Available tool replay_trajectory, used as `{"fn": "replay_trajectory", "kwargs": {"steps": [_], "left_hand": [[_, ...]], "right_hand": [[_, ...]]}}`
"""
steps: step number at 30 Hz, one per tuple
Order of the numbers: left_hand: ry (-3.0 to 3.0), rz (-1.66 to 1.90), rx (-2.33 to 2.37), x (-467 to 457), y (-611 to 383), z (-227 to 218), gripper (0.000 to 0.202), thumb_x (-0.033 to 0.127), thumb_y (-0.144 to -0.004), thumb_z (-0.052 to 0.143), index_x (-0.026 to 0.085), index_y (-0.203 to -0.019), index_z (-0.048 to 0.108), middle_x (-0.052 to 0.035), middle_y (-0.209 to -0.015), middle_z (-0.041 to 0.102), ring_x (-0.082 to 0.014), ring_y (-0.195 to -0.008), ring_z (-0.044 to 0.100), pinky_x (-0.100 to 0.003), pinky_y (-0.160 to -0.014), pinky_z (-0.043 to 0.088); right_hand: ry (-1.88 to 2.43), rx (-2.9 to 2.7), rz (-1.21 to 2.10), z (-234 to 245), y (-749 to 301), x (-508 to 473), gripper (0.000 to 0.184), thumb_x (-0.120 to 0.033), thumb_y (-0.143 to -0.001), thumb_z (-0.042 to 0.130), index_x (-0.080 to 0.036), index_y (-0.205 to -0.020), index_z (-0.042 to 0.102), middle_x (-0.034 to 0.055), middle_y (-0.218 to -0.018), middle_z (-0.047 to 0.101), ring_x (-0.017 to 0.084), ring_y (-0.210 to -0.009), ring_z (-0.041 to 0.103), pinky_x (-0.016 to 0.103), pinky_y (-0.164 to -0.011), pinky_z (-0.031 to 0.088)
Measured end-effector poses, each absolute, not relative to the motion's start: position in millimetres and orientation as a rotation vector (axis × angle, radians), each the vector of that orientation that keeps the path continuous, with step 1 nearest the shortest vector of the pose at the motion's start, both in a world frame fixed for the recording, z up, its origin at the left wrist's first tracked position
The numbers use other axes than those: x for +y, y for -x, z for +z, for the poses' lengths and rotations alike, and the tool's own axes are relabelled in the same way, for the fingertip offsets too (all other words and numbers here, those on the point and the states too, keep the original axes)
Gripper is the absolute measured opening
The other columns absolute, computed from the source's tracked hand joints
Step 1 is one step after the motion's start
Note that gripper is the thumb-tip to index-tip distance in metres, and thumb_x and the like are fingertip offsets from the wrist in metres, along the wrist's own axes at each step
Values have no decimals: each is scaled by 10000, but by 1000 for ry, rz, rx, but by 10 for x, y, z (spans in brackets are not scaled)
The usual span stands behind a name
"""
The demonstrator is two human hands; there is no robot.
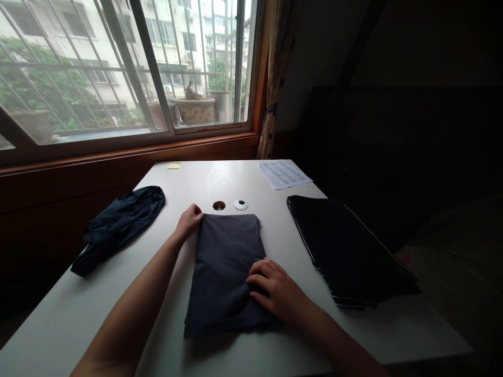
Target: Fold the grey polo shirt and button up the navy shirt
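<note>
A folded dark grey cloth point(223, 262) lies in the middle of the white table point(196, 178). My left hand point(188, 220) pinches its far left corner with the fingers closed on the fabric. On the cloth's right side rests my right hand point(275, 288), fingers curled and pressing down into the fabric near its lower edge. A crumpled dark blue garment point(121, 222) lies to the left of my left arm, apart from it. A neat stack of folded dark cloths point(346, 251) sits to the right.
A round cable hole point(219, 206) and its white cap point(240, 204) lie just beyond the cloth. A printed sheet point(283, 174) and a yellow sticky note point(174, 165) rest at the table's far edge, under the window. The room to the right is dark.
</note>
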State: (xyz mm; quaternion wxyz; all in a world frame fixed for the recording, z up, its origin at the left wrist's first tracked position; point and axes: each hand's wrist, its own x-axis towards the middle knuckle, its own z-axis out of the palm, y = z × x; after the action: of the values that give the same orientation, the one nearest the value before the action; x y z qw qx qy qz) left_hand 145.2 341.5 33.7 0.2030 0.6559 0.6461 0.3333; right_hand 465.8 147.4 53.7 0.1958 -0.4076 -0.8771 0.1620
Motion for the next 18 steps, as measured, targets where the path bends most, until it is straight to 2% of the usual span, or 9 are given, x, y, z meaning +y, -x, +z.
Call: {"fn": "replay_trajectory", "kwargs": {"steps": [5,7,13,18], "left_hand": [[-1726,958,1857,3301,-1127,327,207,398,-762,601,200,-823,596,-26,-796,658,-200,-755,613,-299,-708,447],[-1696,969,1852,3265,-1049,309,226,416,-748,612,202,-822,598,-15,-761,657,-193,-722,617,-295,-693,452],[-1603,1028,1778,3223,-963,263,302,455,-731,622,197,-888,604,-12,-751,676,-176,-651,642,-271,-611,473],[-1556,1062,1725,3209,-928,242,365,483,-720,637,191,-937,607,-25,-776,686,-184,-659,663,-266,-585,480]], "right_hand": [[1360,-2229,359,460,-4703,1589,91,-258,-895,622,-246,-976,660,70,-1153,592,255,-1131,534,423,-1008,450],[1477,-2099,335,379,-4723,1657,94,-267,-894,610,-227,-975,639,86,-1111,594,258,-1067,564,423,-968,472],[1684,-1859,624,251,-4732,1950,440,-405,-846,644,-219,-1227,527,58,-980,628,227,-881,626,350,-802,509],[1735,-1886,693,282,-4649,2175,495,-347,-794,681,-232,-1251,529,20,-878,626,212,-855,616,298,-750,464]]}}
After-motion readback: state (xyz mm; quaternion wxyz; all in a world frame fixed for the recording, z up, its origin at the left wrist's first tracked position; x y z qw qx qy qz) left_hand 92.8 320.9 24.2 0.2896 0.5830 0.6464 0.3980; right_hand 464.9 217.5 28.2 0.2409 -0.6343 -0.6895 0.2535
